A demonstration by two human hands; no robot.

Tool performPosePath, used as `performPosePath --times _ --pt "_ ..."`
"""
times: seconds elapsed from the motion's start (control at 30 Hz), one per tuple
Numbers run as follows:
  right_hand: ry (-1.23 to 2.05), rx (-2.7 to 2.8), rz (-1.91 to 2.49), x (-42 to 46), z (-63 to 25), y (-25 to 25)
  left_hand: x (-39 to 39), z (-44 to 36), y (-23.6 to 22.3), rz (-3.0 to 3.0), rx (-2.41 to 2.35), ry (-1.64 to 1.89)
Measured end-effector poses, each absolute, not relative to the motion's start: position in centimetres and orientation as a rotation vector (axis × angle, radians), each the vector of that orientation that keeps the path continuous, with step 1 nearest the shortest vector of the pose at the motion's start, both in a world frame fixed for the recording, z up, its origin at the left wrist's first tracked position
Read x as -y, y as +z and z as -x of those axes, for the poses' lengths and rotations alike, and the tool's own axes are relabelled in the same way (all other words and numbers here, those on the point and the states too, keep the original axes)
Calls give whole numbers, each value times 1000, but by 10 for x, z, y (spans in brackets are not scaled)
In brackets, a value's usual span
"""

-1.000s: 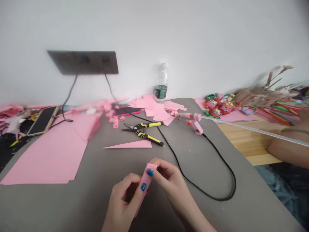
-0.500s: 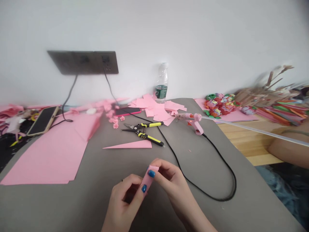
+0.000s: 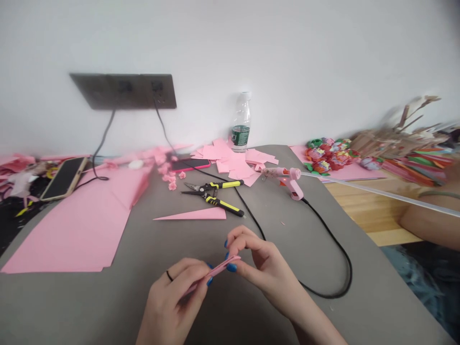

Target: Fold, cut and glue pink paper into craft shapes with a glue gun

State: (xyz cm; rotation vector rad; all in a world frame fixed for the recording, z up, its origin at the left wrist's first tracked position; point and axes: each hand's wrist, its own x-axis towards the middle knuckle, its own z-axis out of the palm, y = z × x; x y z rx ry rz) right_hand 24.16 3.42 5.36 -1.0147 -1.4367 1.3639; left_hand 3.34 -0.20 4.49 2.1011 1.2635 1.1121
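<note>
Across the grey table (image 3: 305, 239), taking the big things first, we see a stack of pink sheets (image 3: 72, 230) off to the left, well apart from our hands. Next in size, our left hand (image 3: 168, 297) is closed on the lower part of the work, thumb against fingers, while our right hand (image 3: 266, 268) pinches its far end lightly between thumb and fingertip, the other fingers raised and curled. Beyond them lie the yellow-handled cutters (image 3: 202, 190) and, nearer us, a pink paper wedge (image 3: 197, 215). Smallest is the folded pink strip (image 3: 217, 270), held between both hands above the near part of the table, tilted up toward the right, its layers showing at the edge. To handle the fold well, we would judge it best to let the left hand steady the strip while the right lines up the layers at the tip, then press along the crease evenly without twisting the paper. Half a second ago, the strip's broad face was toward us with both thumbnails flat on it; now we have it turned nearly edge-on, and our right fingers have lifted. The cutters and wedge lie as they did.
</note>
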Motion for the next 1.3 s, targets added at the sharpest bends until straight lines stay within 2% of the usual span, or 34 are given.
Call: performPosePath --times 0.2,0.53,1.3 --pt "1139 1644 1023 -31 -248 57 -1 -23 58 -2387 -1297 1083" --pt "849 1820 994 -30 -242 58 -4 -26 63 -2448 -1288 1053" --pt "778 1865 1033 -31 -245 60 -4 -28 65 -2409 -1282 1068"
